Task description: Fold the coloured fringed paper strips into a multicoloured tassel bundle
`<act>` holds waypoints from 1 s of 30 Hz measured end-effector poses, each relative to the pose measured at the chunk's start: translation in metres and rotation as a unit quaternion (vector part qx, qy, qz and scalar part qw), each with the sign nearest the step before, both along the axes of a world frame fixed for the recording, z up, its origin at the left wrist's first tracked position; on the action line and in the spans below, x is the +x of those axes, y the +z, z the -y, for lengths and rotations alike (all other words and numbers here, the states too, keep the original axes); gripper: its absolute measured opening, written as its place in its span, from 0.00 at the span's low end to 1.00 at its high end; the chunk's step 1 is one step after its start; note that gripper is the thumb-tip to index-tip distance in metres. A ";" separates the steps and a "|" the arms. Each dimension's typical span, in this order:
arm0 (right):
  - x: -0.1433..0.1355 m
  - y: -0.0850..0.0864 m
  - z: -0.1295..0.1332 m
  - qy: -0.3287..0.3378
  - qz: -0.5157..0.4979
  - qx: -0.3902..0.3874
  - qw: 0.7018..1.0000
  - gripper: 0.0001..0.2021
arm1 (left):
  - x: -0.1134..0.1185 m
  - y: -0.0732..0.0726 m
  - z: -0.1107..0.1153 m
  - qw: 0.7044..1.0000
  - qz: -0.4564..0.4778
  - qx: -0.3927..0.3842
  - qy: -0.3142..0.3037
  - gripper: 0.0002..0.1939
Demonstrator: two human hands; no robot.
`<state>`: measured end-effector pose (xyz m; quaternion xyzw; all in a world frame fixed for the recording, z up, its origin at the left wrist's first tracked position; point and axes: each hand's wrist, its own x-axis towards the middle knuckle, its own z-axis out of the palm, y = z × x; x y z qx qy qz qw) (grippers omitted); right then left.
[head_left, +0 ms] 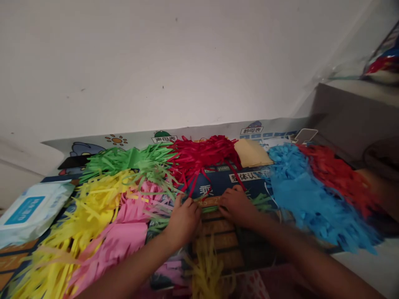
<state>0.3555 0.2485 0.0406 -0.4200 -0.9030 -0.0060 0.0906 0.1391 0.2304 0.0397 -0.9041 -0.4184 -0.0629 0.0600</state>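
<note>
Both hands are low over the printed mat, a short way apart. My left hand (186, 216) is closed with fingers bent around a narrow green fringed paper strip (209, 209). My right hand (238, 207) pinches the same strip farther right. Its cut fringes stick out beyond both hands, and its middle runs flat between them. Just beyond the hands is a red fringed paper bundle (205, 153), with loose strips trailing toward my fingers. Pink fringed paper (131, 230) lies left of my left hand. A blurred yellow fringed piece (208, 270) is nearest me, below the hands.
Bright green (131, 160) and yellow fringed paper (93, 207) spread to the left, beside a wipes packet (34, 211). Folded tan paper (253, 153) is at the back. Blue (311, 199) and orange-red fringed paper (339, 174) lie right. A white wall (174, 70) rises behind.
</note>
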 end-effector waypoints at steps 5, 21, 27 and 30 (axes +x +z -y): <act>-0.020 -0.008 0.016 0.021 -0.035 0.017 0.999 0.07 | -0.007 -0.011 -0.001 1.000 0.019 0.009 0.012 0.02; 0.007 -0.019 0.006 -0.147 -0.161 -0.153 0.964 0.06 | -0.023 -0.012 -0.009 0.980 0.161 -0.082 0.086 0.08; 0.003 -0.019 0.001 -0.172 -0.133 -0.153 0.964 0.07 | -0.022 -0.015 -0.013 0.985 0.120 -0.083 0.088 0.08; 0.006 -0.020 0.003 -0.171 -0.113 -0.119 0.971 0.05 | -0.023 -0.014 -0.011 0.992 0.093 -0.045 0.077 0.03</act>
